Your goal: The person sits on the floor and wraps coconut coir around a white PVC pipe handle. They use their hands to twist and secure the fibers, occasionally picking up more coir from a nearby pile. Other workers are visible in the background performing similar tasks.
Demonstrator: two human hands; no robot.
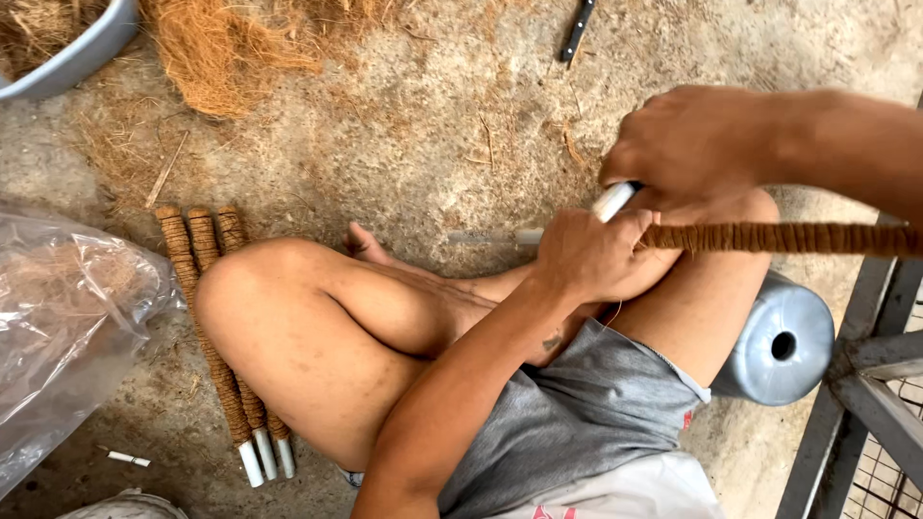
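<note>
Basin (72, 60): grey, cut off at corner; holds coir fibre.
Grip: left hand (588, 255) and right hand (692, 144) both clamped on coir-wrapped pipe (788, 237) across knees.
Hidden: pipe's far end out of frame.

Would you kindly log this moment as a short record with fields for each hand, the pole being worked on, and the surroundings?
left hand: grips the coir-wrapped pole where the wrapping ends
right hand: closed over the pole's bare white end
finished poles: three coir-wrapped, lying side by side on the concrete floor beside the knee
loose coir: heap on the floor
plastic bag: clear, at left
metal can: grey, behind the thigh
</note>
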